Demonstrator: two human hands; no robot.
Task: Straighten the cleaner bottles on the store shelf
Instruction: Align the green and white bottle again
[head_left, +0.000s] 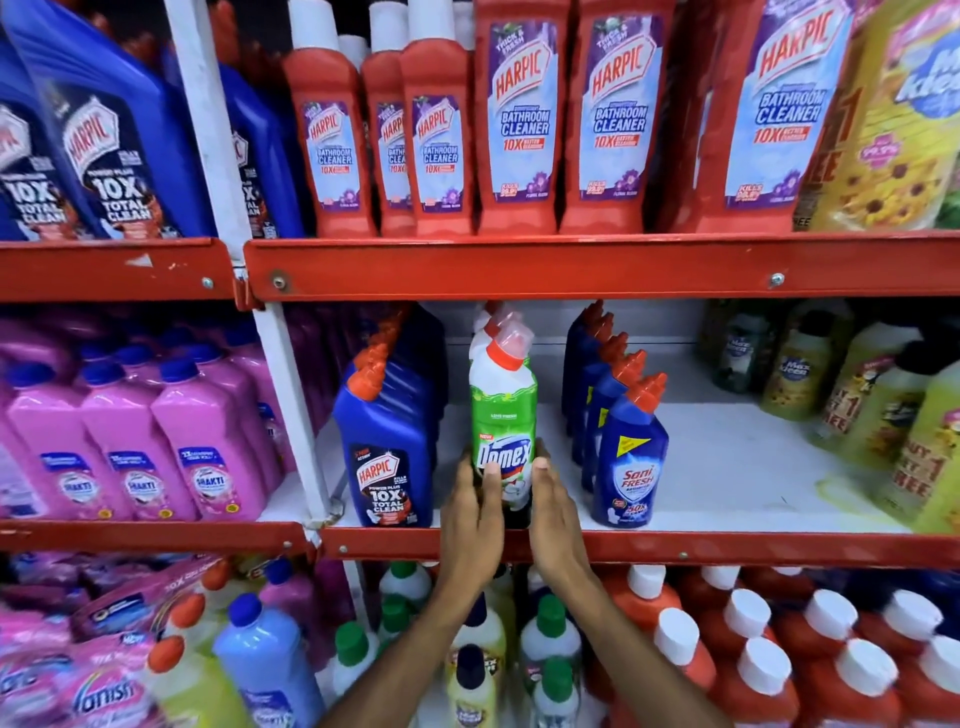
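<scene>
green domex bottle (503, 415) stood upright at the front edge of the middle shelf (675, 545) — between blue harpic bottle (387, 441) and sani fresh bottle (629, 457). left hand (474, 512) and right hand (551, 512) clasped its lower sides.

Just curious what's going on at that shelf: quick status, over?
Left hand and right hand cupping the green Domex bottle, upright at the middle shelf's front edge. Blue Harpic bottle and Sani Fresh bottle flank it, apart.

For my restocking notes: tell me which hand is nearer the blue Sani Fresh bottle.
Right. The right hand rests on the green Domex bottle, on the side facing the Sani Fresh bottle; the left hand holds the Domex bottle's far side.
</scene>
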